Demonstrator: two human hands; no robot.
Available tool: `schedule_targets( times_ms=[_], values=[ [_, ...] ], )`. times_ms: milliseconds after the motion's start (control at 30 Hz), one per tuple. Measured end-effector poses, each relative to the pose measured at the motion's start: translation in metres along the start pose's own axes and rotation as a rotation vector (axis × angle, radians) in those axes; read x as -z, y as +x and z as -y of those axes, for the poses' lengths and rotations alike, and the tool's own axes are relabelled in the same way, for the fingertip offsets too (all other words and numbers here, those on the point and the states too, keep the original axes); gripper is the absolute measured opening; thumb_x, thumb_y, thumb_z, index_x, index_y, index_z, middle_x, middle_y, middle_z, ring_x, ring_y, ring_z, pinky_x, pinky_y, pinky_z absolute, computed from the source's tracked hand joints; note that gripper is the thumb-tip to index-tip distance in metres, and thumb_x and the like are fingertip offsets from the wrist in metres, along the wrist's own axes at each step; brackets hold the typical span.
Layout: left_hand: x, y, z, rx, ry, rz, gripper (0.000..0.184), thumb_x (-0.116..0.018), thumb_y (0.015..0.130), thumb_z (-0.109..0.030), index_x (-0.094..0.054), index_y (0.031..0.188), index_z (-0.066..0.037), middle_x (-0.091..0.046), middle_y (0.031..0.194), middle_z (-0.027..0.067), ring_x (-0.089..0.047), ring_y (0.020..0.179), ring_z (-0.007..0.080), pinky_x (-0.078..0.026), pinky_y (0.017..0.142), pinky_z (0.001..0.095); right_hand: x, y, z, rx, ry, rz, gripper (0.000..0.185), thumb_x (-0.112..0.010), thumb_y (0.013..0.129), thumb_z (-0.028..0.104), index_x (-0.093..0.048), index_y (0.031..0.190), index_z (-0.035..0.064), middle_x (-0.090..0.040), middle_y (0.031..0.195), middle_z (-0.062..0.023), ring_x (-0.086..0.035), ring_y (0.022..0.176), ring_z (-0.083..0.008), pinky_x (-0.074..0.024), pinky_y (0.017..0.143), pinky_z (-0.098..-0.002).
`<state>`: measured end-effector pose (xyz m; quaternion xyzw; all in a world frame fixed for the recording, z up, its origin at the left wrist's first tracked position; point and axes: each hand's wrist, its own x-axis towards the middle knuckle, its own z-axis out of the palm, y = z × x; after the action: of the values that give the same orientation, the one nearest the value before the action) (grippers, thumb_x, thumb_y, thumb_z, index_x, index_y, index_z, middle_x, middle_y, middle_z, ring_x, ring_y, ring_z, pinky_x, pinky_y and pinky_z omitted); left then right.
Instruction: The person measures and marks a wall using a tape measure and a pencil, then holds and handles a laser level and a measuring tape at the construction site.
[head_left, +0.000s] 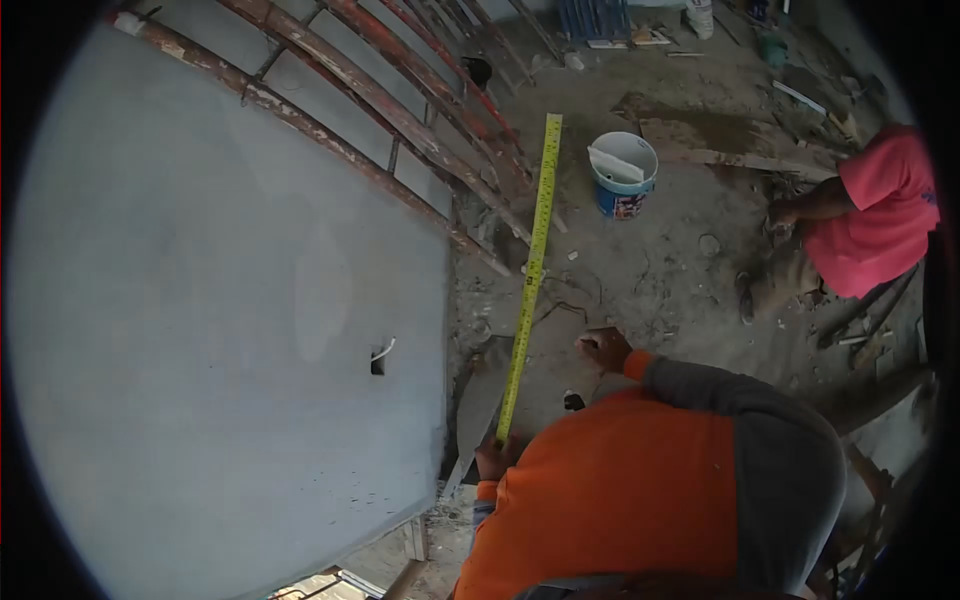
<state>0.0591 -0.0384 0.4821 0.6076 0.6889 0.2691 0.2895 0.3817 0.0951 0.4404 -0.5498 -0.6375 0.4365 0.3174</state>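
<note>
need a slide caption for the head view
Left hand holding the near end of a yellow tape, right hand apart from it, a bucket farther off

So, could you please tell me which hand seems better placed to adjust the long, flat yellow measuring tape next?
Probably the left hand: it is at the near end of the measuring tape, while the right hand is apart from it, off to the right.
</note>
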Motion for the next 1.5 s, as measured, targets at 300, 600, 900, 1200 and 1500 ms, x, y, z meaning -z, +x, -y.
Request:
schedule_targets(
  times_ms=[300, 600, 900, 1200, 1500],
  values=[
    [-0.086, 0.093, -0.031, -0.164, 0.083, 0.331, 0.049, -0.072, 0.077, -0.043, -0.051, 0.064, -0.001, -0.052, 0.051, 0.016, -0.054, 0.047, 0.0336, -0.041, 0.044, 0.0406, 0.107, -0.025, -0.011, -0.021, 0.318, -0.165, 0.04, -0.059, 0.088, 0.018, -0.055, 0.126, 0.0066, -0.044, 0.062, 0.001, -0.038, 0.053, -0.0092, -0.0349, 0.051, -0.0287],
    [-0.145, 0.175, -0.075, -0.514, 0.184, 0.623, 0.047, -0.074, 0.073, -0.046, -0.055, 0.067, -0.003, -0.057, 0.057, 0.0164, -0.057, 0.053, 0.0363, -0.044, 0.048, 0.0415, 0.158, -0.051, -0.003, -0.518, 0.544, -0.504, 0.024, -0.067, 0.086, 0.026, -0.066, 0.087, 0.0027, -0.052, 0.065, 0.0023, -0.046, 0.058, -0.0075, -0.0377, 0.052, -0.0245],
    [-0.201, 0.3, -0.079, -0.64, 0.262, 0.974, 0.069, -0.077, 0.065, -0.051, -0.057, 0.11, -0.002, -0.057, 0.115, 0.0168, -0.056, 0.103, 0.0342, -0.047, 0.087, 0.0407, 0.195, -0.104, 0.011, -0.563, 0.657, -1.3, 0.027, -0.061, 0.089, 0.029, -0.061, 0.074, 0.0057, -0.048, 0.056, 0.003, -0.038, 0.047, -0.0052, -0.0294, 0.043, -0.0231],
    [-0.276, 0.366, -0.061, -0.551, 0.333, 1.201, 0.086, -0.072, 0.073, -0.052, -0.042, 0.13, 0.004, -0.044, 0.13, 0.0248, -0.043, 0.122, 0.0366, -0.037, 0.101, 0.0417, 0.227, -0.199, 0.027, -0.567, 0.384, -1.914, 0.031, -0.059, 0.091, 0.03, -0.058, 0.072, 0.0062, -0.046, 0.058, 0.0044, -0.035, 0.05, -0.0041, -0.0273, 0.046, -0.0217],
    [-0.354, 0.437, -0.258, -0.595, 0.116, 1.023, 0.079, -0.07, 0.081, -0.036, -0.028, 0.14, -0.003, -0.054, 0.123, 0.0203, -0.058, 0.107, 0.0251, -0.049, 0.085, 0.036, 0.296, -0.225, -0.083, -0.38, 0.327, -2.135, 0.026, -0.061, 0.092, 0.026, -0.055, 0.074, 0.0071, -0.046, 0.063, 0.0048, -0.038, 0.056, -0.0047, -0.0319, 0.051, -0.0217]
  ],
)
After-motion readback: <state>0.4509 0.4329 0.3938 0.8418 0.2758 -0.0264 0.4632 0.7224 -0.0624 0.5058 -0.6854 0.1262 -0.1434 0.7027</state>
